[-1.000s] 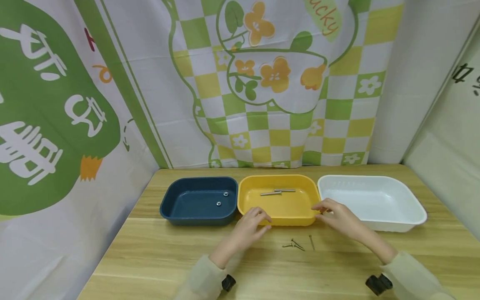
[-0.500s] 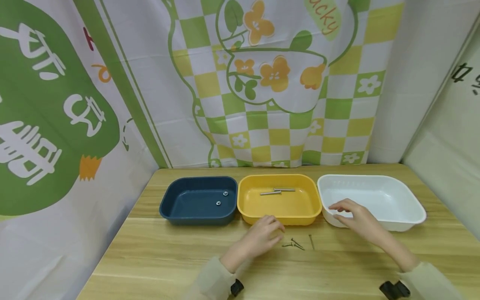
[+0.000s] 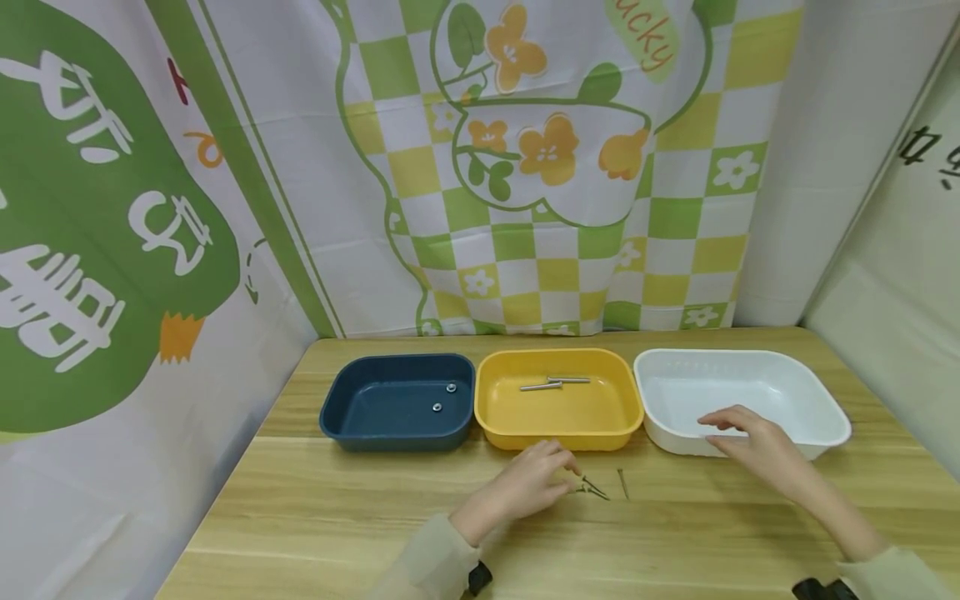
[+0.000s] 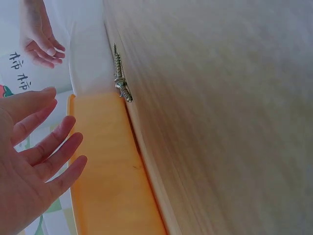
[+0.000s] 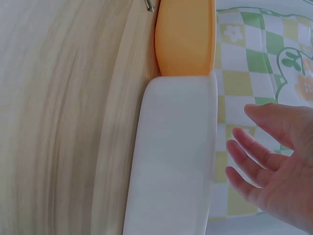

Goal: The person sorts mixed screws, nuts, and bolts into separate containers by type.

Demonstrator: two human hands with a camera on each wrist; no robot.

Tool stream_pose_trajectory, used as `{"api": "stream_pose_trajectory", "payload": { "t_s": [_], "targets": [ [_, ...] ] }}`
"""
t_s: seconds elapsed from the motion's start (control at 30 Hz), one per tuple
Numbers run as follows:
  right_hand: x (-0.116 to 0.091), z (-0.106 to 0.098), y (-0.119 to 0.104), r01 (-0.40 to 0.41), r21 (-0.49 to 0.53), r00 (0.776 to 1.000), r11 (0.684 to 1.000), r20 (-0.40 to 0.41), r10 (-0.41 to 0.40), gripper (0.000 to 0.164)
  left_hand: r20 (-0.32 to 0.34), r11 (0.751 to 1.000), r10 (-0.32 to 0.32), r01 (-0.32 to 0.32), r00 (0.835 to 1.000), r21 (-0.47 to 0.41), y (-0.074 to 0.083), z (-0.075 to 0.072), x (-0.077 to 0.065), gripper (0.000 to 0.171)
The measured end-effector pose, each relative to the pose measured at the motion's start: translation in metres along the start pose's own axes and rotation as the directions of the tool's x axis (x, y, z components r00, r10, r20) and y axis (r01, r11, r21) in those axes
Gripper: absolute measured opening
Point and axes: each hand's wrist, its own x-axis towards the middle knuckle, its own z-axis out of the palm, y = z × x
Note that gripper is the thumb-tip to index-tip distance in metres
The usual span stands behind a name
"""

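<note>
My left hand [image 3: 528,482] is beside a small pile of screws [image 3: 597,492] on the table, its fingertips overlapping the nearest one in the head view. In the left wrist view the fingers [image 4: 58,156] are spread and loosely bent, with nothing between them, and the pointed, threaded screws [image 4: 120,81] lie beyond. A single screw [image 3: 622,483] lies just right of the pile. Over the front rim of the white tray [image 3: 667,437] hovers my right hand [image 3: 768,450], thumb and fingers apart and holding nothing.
A yellow tray [image 3: 558,437] in the middle contains two long silver bolts [image 3: 542,386]. To its left, the dark blue tray [image 3: 397,443] has two small nuts [image 3: 452,387] in it. Behind the row of trays hangs a patterned cloth [image 3: 540,275].
The left hand has moved right and toward me, from the yellow tray's front to the screws. My right hand has shifted right, from the yellow tray's corner to over the white tray.
</note>
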Motion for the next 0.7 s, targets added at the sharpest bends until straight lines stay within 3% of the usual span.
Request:
{"api": "stream_pose_trajectory", "payload": {
  "t_s": [0.3, 0.47, 0.7],
  "targets": [
    [-0.014, -0.004, 0.019, 0.029, 0.017, 0.994, 0.999, -0.106, -0.027, 0.024, 0.079, 1.0, 0.0, -0.001, 0.997, 0.016, -0.002, 0.005, 0.006, 0.016],
    [-0.02, -0.008, 0.028, 0.015, 0.029, 0.994, 0.999, -0.112, -0.011, 0.025, 0.124, 0.999, -0.003, -0.001, 0.992, 0.034, -0.005, 0.008, 0.009, 0.016],
    [-0.025, -0.013, 0.037, 0.004, 0.029, 0.993, 1.0, -0.118, -0.001, 0.024, 0.175, 1.0, -0.011, 0.014, 0.984, -0.017, -0.008, 0.01, 0.013, 0.014]
  ]
}}
